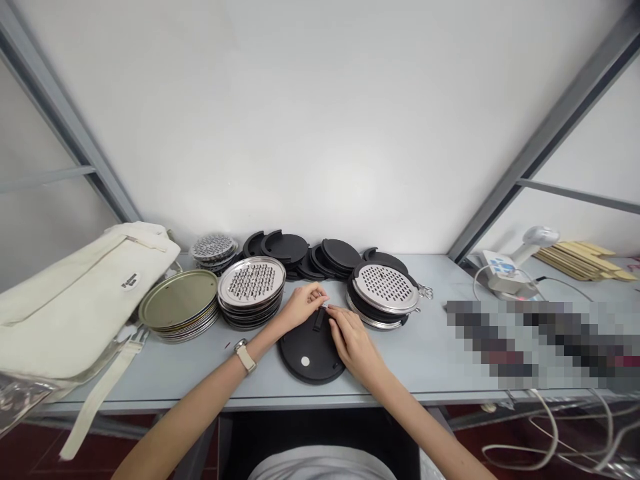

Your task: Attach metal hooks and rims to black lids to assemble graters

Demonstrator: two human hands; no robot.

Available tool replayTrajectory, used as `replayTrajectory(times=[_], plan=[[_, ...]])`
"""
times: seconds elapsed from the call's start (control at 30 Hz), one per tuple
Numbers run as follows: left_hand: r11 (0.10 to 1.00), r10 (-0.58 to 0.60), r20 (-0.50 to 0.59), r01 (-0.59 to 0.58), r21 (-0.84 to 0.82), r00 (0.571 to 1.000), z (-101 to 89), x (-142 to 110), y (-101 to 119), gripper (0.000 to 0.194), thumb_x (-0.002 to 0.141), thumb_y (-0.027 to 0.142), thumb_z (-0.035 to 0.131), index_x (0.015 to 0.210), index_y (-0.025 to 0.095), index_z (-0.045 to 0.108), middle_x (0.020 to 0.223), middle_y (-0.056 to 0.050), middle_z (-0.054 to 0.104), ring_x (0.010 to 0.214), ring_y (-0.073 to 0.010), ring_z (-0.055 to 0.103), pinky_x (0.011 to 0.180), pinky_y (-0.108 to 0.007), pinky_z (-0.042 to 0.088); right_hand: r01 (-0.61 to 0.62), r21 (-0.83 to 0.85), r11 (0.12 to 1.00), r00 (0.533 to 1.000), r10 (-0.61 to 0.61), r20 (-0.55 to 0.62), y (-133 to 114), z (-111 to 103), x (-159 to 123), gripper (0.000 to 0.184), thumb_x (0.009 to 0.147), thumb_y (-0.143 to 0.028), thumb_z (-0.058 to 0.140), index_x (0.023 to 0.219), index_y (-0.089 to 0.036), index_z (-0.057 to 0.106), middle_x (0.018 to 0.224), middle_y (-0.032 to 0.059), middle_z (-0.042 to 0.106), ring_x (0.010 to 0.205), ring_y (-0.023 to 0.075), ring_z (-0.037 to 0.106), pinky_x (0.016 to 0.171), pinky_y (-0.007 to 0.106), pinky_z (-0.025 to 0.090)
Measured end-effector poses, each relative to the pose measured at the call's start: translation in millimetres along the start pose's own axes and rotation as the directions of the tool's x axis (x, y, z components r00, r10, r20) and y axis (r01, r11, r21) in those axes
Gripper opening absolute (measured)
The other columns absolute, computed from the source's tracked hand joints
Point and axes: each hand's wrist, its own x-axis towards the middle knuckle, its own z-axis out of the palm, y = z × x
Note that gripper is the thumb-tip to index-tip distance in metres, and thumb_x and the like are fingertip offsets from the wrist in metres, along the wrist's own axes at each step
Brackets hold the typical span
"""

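Observation:
A black round disc [311, 357] with a white dot and a short black strap [319, 319] lies flat near the table's front edge. At its far edge, my left hand [304, 303] pinches a small shiny metal piece, probably a ring or clip, mostly hidden by the fingers. My right hand [353, 337] is closed over the disc's right side, with its fingertips beside the same metal piece. To the left stands a stack of round grater plates [251, 280]. On the right is a pile of silver perforated plates set in black holders [385, 288], with metal rings sticking out.
Olive-gold round plates [177, 300] are stacked at the left beside a cream bag [75, 307] with a hanging strap. Several black discs [341, 255] and more grater plates [214, 247] line the wall. A white device [505, 273], wooden pieces [583, 260] and cables are at the right.

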Motion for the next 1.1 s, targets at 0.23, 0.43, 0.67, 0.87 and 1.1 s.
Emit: replayTrajectory(times=[0.23,0.43,0.67,0.87,1.1], plan=[[1.0,-0.002,0.006,0.002,0.001,1.0,0.7,0.9,3.1,0.017,0.083,0.031,0.06,0.079,0.014,0.062,0.071,-0.003,0.064,0.066,-0.0147,0.06,0.061,-0.023,0.045,-0.032,0.08,0.996,0.999,0.033,-0.006,0.5,-0.2,-6.1,0.03,0.1,-0.02,0.032,0.119,-0.021,0.055,0.114,0.0113,0.064,0.11,0.0241,0.058,0.093,0.043,0.05],[1.0,-0.004,0.01,0.004,-0.003,1.0,1.3,0.9,2.1,0.018,0.083,0.032,0.061,0.078,0.014,0.062,0.07,-0.003,0.065,0.065,-0.0148,0.061,0.06,-0.023,0.047,-0.042,0.063,0.997,0.999,0.04,0.032,-1.8,-1.1,-4.2,0.028,0.1,-0.019,0.03,0.112,-0.019,0.055,0.103,0.0112,0.063,0.099,0.0248,0.059,0.087,0.043,0.05],[1.0,-0.003,0.016,0.003,-0.011,1.0,1.9,1.1,0.3,0.018,0.083,0.031,0.06,0.078,0.014,0.061,0.07,-0.003,0.065,0.064,-0.0147,0.061,0.059,-0.023,0.047,-0.053,0.049,0.997,0.997,0.05,0.056,0.9,0.8,-5.0,0.026,0.099,-0.017,0.031,0.111,-0.019,0.054,0.103,0.0117,0.062,0.1,0.0257,0.058,0.088,0.044,0.049],[1.0,-0.003,0.001,0.003,-0.014,1.0,2.0,0.4,0.2,0.017,0.083,0.03,0.06,0.077,0.014,0.061,0.069,-0.003,0.064,0.065,-0.0146,0.061,0.06,-0.023,0.047,-0.066,0.058,0.996,0.997,0.064,0.041,2.2,3.1,-6.5,0.028,0.099,-0.016,0.032,0.116,-0.019,0.053,0.11,0.0125,0.063,0.105,0.025,0.058,0.092,0.044,0.048],[0.999,-0.016,0.008,0.017,-0.04,1.0,1.1,0.6,-2.3,0.016,0.082,0.029,0.06,0.077,0.014,0.06,0.066,-0.001,0.061,0.057,-0.0117,0.058,0.056,-0.022,0.047,-0.06,0.079,0.995,0.998,0.061,-0.02,5.8,6.2,-9.1,0.032,0.098,-0.017,0.033,0.125,-0.021,0.051,0.119,0.0118,0.062,0.113,0.0241,0.057,0.094,0.043,0.049]])
